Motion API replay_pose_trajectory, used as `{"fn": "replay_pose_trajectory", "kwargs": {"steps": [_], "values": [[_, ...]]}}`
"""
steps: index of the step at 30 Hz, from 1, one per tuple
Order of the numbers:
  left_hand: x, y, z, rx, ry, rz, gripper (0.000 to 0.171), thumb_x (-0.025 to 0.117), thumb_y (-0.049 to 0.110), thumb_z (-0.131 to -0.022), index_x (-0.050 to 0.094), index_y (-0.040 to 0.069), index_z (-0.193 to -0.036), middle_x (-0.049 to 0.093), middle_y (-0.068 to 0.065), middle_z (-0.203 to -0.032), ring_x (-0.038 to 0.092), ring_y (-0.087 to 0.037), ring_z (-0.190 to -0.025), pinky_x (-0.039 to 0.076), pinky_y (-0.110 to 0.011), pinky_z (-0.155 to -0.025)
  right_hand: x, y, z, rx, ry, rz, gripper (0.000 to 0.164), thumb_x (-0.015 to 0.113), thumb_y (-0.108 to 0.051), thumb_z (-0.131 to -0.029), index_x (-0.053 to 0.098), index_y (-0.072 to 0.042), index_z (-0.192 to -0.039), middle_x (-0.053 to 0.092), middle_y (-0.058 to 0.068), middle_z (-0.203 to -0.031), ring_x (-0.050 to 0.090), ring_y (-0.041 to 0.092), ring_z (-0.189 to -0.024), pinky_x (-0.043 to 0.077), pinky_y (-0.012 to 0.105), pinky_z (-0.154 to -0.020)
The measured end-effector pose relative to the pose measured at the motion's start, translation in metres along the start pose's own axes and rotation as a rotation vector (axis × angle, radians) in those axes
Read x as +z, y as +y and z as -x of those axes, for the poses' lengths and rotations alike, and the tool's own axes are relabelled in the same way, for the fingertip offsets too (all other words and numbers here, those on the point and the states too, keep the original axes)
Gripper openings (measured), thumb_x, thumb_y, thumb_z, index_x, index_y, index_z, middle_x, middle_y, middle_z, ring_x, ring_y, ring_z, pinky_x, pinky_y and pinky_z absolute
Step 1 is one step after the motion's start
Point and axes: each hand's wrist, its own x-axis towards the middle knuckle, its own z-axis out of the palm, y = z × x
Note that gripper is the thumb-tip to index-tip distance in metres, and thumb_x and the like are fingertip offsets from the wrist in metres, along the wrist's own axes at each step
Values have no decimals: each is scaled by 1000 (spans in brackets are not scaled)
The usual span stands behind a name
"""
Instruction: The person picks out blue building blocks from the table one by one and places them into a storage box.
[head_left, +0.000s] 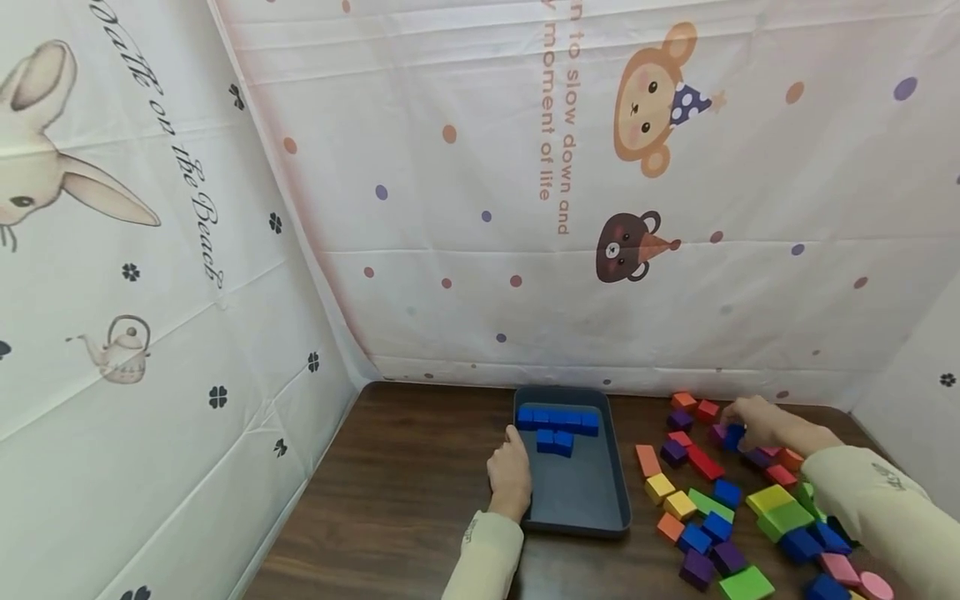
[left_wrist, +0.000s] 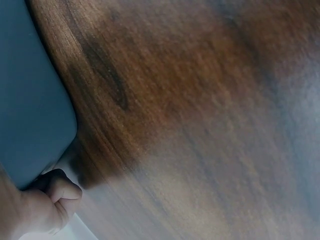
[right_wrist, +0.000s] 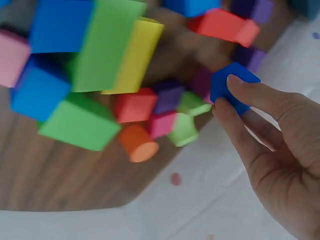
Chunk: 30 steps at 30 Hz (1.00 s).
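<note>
A dark grey tray (head_left: 573,500) holds a row of several blue blocks (head_left: 558,419), with two more blue blocks (head_left: 555,442) just below the row. My left hand (head_left: 510,477) is at the tray's left rim, gripping the edge. In the left wrist view its curled fingers (left_wrist: 65,195) sit right against the tray's side (left_wrist: 35,100). Over at the far right, my right hand (head_left: 756,421) pinches a blue block (right_wrist: 232,87) between thumb and fingertips. A purple block (right_wrist: 201,82) lies close beside that block.
Loose coloured blocks cover the table's right side: green blocks (head_left: 785,518), yellow blocks (head_left: 681,505), purple blocks (head_left: 697,569), a long red block (head_left: 705,462) and more blue ones (head_left: 801,545). A printed white cloth (head_left: 465,317) rises behind the wooden table (head_left: 405,475).
</note>
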Motion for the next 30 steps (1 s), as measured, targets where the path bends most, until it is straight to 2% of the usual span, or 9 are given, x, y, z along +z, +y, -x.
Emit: {"fn": "replay_pose_trajectory", "kwargs": {"steps": [6, 11, 16, 26, 30], "values": [[0, 0, -1, -10, 0, 9, 40, 71, 5, -91, 49, 4, -125, 73, -13, -80, 72, -25, -69, 56, -36, -56, -14, -34, -18, -143, 104, 57, 31, 82, 8, -74, 72, 7, -104, 73, 22, -102, 69, 43, -96, 59, 53, -78], [-1, -1, -1, -7, -8, 9, 43, 73, 4, -90, 48, 4, -126, 72, -13, -79, 72, -25, -68, 56, -36, -56, -13, -72, -33, -198, 128, 66, 31, 81, 7, -77, 71, 5, -106, 72, 22, -106, 69, 42, -100, 59, 53, -82], [0, -2, 1, -18, -24, 18, 39, 70, 3, -92, 48, 4, -125, 72, -14, -79, 72, -25, -69, 57, -36, -57, -8, -98, -46, -235, 128, 62, 30, 81, 7, -78, 71, 3, -107, 73, 21, -106, 70, 37, -97, 60, 51, -81], [6, -1, -1, -29, 15, 58, 30, 65, 1, -93, 47, 6, -116, 71, -14, -76, 72, -26, -68, 56, -37, -56, -5, -121, -61, -272, 113, 67, 31, 78, 10, -78, 71, 4, -108, 72, 21, -108, 70, 38, -99, 61, 48, -78], [7, 0, -3, -34, 19, 74, 28, 64, 0, -94, 46, 6, -113, 71, -15, -76, 72, -26, -68, 56, -38, -56, -1, -129, -68, -275, 97, 53, 33, 77, 10, -80, 70, 4, -111, 72, 22, -112, 70, 40, -103, 60, 47, -80]]}}
